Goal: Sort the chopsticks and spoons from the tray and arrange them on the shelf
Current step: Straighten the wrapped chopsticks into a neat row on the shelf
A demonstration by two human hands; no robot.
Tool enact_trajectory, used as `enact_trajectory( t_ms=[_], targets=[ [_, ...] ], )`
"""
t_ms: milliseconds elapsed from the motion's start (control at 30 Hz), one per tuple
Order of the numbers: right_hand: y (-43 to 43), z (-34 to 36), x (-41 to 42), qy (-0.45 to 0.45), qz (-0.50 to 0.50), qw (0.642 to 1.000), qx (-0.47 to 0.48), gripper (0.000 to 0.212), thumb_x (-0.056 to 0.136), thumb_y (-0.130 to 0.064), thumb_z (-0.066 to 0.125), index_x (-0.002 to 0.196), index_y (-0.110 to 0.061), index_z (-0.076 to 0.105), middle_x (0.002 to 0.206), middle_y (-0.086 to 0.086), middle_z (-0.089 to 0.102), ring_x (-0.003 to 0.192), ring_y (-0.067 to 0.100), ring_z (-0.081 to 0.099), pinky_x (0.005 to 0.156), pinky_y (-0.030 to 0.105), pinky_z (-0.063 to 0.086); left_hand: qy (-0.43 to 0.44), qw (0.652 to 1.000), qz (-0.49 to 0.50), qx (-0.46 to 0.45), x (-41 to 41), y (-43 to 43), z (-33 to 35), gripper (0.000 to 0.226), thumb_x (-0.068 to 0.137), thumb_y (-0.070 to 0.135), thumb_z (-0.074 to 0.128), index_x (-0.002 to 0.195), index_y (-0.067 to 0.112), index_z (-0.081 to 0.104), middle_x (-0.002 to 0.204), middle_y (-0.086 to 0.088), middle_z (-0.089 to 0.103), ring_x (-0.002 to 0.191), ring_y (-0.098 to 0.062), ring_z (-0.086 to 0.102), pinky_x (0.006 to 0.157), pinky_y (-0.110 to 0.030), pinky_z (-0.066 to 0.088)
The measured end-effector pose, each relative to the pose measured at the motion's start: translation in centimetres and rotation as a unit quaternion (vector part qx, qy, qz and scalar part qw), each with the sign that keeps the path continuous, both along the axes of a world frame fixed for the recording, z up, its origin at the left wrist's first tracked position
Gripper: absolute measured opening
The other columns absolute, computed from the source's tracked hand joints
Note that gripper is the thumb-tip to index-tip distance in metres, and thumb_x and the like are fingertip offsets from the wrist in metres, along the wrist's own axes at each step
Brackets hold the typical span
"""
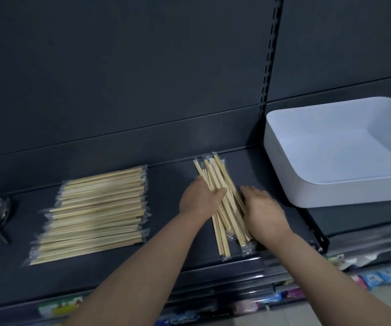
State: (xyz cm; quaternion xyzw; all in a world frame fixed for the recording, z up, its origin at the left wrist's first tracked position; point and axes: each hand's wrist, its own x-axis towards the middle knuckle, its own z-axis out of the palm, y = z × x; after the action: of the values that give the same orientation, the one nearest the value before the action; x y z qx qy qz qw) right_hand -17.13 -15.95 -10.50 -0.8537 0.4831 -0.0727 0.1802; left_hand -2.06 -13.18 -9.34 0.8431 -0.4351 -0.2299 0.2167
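In the head view, the left hand [200,200] has its fingers curled round a splayed bundle of wrapped chopsticks [213,170] on the shelf [171,182], between the neat chopstick stack [98,208] and the emptied-looking white tray [331,192]. The right hand [264,211] presses straight fingers against the bundle's far side. The slick wrappers fan out unevenly, so lifting with this loose hold could let pairs slip over the shelf's front edge.

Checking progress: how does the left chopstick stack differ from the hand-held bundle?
The left stack lies crosswise, flat, even, untouched. The bundle runs front to back, splayed, gripped by the left hand, the right hand against it. Both are plastic-wrapped wooden chopsticks.
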Motion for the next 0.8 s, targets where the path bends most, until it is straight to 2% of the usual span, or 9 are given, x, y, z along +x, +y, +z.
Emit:
enact_trajectory(
  t_ms=[100, 233, 300, 400, 467, 533, 600, 733, 800],
  targets=[
    [-0.7, -0.1, -1.3, 0.068, 0.016, 0.998, -0.007, 0.058, 0.089, -0.004, 0.042, 0.145, -0.015, 0.036, 0.155, 0.002, 0.029, 0.137, 0.021, 0.032, 0.108, 0.031, 0.031, -0.046, 0.996, 0.019, 0.071, -1.5, -1.5, 0.5, 0.1, 0.074, 0.07, 0.063, 0.144, 0.007, 0.029, 0.143, -0.01, 0.04, 0.13, -0.028, 0.04, 0.097, -0.04, 0.043],
    [-1.3, 0.2, -2.0, 0.064, 0.044, 0.997, 0.024, 0.062, 0.088, -0.004, 0.05, 0.147, -0.015, 0.034, 0.157, 0.0, 0.026, 0.14, 0.019, 0.029, 0.112, 0.029, 0.029, -0.087, 0.99, 0.042, 0.104, -2.9, -3.6, 0.7, 0.117, 0.066, 0.063, 0.075, 0.149, 0.005, 0.015, 0.145, -0.011, 0.032, 0.133, -0.028, 0.034, 0.094, -0.04, 0.044],
    [-1.3, 0.2, -2.2, 0.056, 0.045, 0.997, 0.03, 0.063, 0.087, 0.002, 0.041, 0.147, -0.014, 0.034, 0.157, 0.0, 0.025, 0.141, 0.019, 0.027, 0.113, 0.028, 0.027, -0.07, 0.988, 0.051, 0.124, -2.7, -4.2, 1.0, 0.108, 0.067, 0.048, 0.08, 0.146, 0.006, 0.02, 0.14, -0.011, 0.038, 0.127, -0.028, 0.041, 0.088, -0.038, 0.046],
    [-1.3, 0.0, -2.2, 0.047, 0.039, 0.998, 0.021, 0.062, 0.087, 0.003, 0.039, 0.146, -0.014, 0.036, 0.156, 0.0, 0.026, 0.139, 0.02, 0.029, 0.113, 0.028, 0.028, -0.036, 0.987, 0.053, 0.147, -1.7, -4.3, 1.7, 0.074, 0.069, 0.035, 0.08, 0.127, 0.006, 0.042, 0.108, -0.004, 0.056, 0.093, -0.022, 0.059, 0.065, -0.029, 0.046],
    [-1.3, -0.1, -2.0, 0.038, 0.028, 0.999, 0.009, 0.059, 0.086, 0.001, 0.04, 0.144, -0.013, 0.04, 0.154, 0.0, 0.03, 0.137, 0.021, 0.033, 0.11, 0.027, 0.032, -0.046, 0.986, 0.039, 0.154, -0.9, -3.9, 2.1, 0.051, 0.07, 0.03, 0.076, 0.112, 0.01, 0.056, 0.096, -0.001, 0.059, 0.08, -0.019, 0.059, 0.061, -0.026, 0.044],
    [-1.3, -0.2, -1.9, 0.033, 0.022, 0.999, -0.006, 0.055, 0.087, -0.001, 0.041, 0.14, -0.014, 0.045, 0.152, -0.001, 0.035, 0.133, 0.021, 0.037, 0.107, 0.026, 0.035, -0.053, 0.986, 0.023, 0.154, -0.6, -3.3, 2.4, 0.032, 0.072, 0.027, 0.073, 0.098, 0.014, 0.059, 0.088, 0.001, 0.058, 0.079, -0.018, 0.058, 0.063, -0.025, 0.045],
    [-1.4, -0.2, -1.8, 0.035, 0.022, 0.999, -0.019, 0.049, 0.088, -0.004, 0.042, 0.135, -0.015, 0.05, 0.147, -0.002, 0.041, 0.128, 0.021, 0.042, 0.101, 0.025, 0.038, -0.028, 0.988, 0.02, 0.153, -0.5, -2.7, 2.4, 0.027, 0.073, 0.026, 0.072, 0.09, 0.016, 0.055, 0.081, 0.002, 0.054, 0.078, -0.017, 0.057, 0.065, -0.025, 0.045],
    [-1.7, -0.3, -1.5, 0.041, 0.023, 0.999, -0.022, 0.035, 0.088, -0.009, 0.044, 0.119, -0.017, 0.06, 0.134, -0.002, 0.051, 0.117, 0.023, 0.049, 0.085, 0.026, 0.043, -0.033, 0.992, 0.03, 0.115, 0.0, -1.6, 2.3, 0.022, 0.076, 0.024, 0.067, 0.091, 0.015, 0.054, 0.08, 0.002, 0.053, 0.08, -0.02, 0.059, 0.066, -0.025, 0.046],
    [-1.8, -0.2, -1.3, 0.043, 0.021, 0.999, -0.013, 0.034, 0.089, -0.01, 0.045, 0.117, -0.017, 0.061, 0.131, -0.001, 0.052, 0.118, 0.024, 0.049, 0.086, 0.029, 0.046, -0.046, 0.994, 0.031, 0.098, 0.4, -1.0, 2.3, 0.022, 0.078, 0.024, 0.067, 0.094, 0.014, 0.056, 0.08, 0.002, 0.052, 0.081, -0.02, 0.058, 0.064, -0.026, 0.045]
  ],
)
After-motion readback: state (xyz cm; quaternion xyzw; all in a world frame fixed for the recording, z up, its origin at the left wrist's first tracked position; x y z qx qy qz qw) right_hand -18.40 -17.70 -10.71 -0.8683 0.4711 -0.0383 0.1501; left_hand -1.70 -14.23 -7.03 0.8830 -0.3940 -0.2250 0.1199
